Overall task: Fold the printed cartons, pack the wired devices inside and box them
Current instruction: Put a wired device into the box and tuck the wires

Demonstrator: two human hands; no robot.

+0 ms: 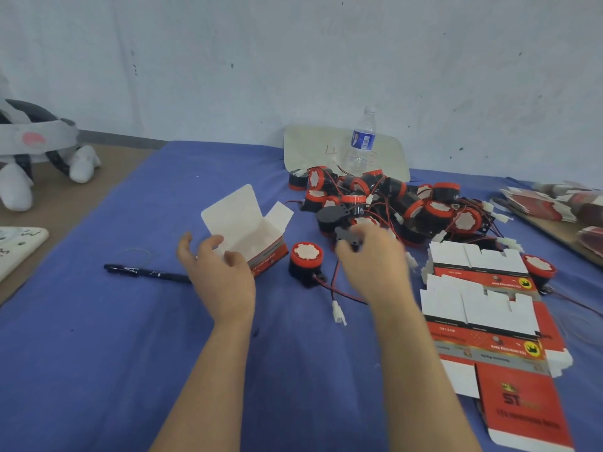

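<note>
Folded carton (257,238): 1, open | loose device (306,262): 1 | left hand (219,272) relaxed beside carton | right hand (372,262) pinches black device (348,237)

Motion-blurred right hand (372,259); carton stack (551,203) cut off at right edge

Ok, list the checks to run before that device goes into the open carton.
1. The carton upright, lid flap open: ok.
2. The left hand at the carton's near side; firm hold: cannot tell.
3. The right hand grips the black device: ok.
4. Its wire free of the pile: cannot tell.
5. The red-topped device stands beside the carton, clear of its opening: ok.
</note>
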